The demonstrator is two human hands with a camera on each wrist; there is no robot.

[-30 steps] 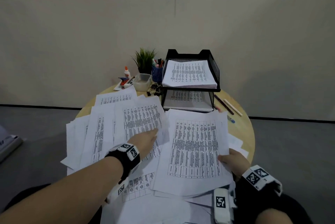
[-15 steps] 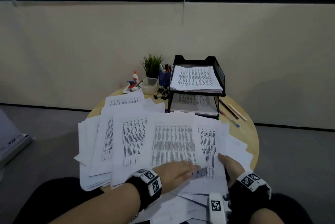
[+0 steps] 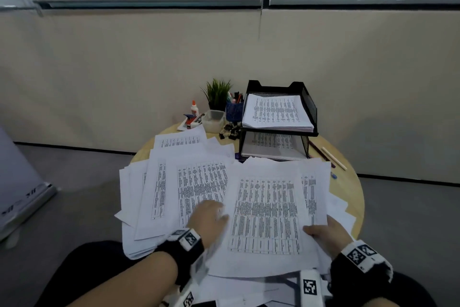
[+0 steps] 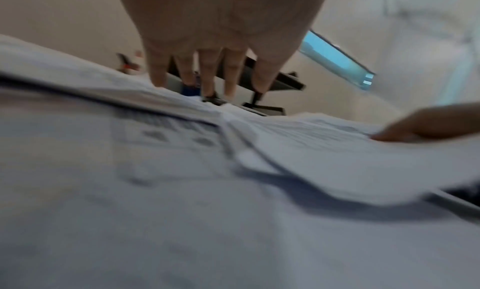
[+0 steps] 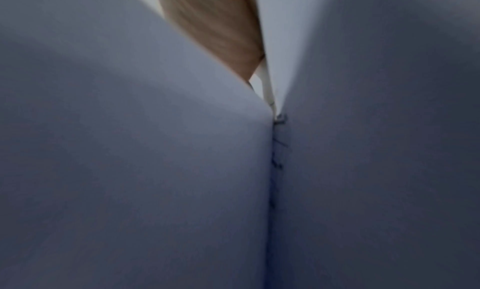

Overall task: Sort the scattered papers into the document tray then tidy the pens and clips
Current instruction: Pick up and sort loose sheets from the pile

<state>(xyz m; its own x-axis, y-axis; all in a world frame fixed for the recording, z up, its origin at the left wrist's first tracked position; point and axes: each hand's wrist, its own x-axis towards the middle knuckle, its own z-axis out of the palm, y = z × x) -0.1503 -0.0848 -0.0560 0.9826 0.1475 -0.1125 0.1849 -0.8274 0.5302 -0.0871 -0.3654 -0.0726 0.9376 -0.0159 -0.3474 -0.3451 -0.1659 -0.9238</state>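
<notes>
Printed sheets [image 3: 179,182] lie scattered over the round wooden table [image 3: 348,182]. My right hand [image 3: 321,230] pinches the lower right edge of a gathered stack of papers [image 3: 266,217], thumb on top. In the right wrist view, paper hides all but a strip of that hand [image 5: 215,36]. My left hand [image 3: 214,212] lies flat beside the stack's left edge, its straight fingers [image 4: 207,84] touching the sheets. The black two-tier document tray [image 3: 308,107] stands at the back right with papers in both tiers. Pens [image 3: 333,157] lie to its right, black clips [image 3: 229,131] to its left.
Behind the papers stand a blue pen cup [image 3: 234,110], a small plant [image 3: 217,92], a clear box [image 3: 212,120], a glue bottle [image 3: 194,107] and a stapler [image 3: 190,118]. The wall is close behind the table. Grey floor surrounds it.
My left hand slid a sheet from the left pile rightward onto the stack my right hand holds, then drew back to the stack's left edge. The head view tilted up.
</notes>
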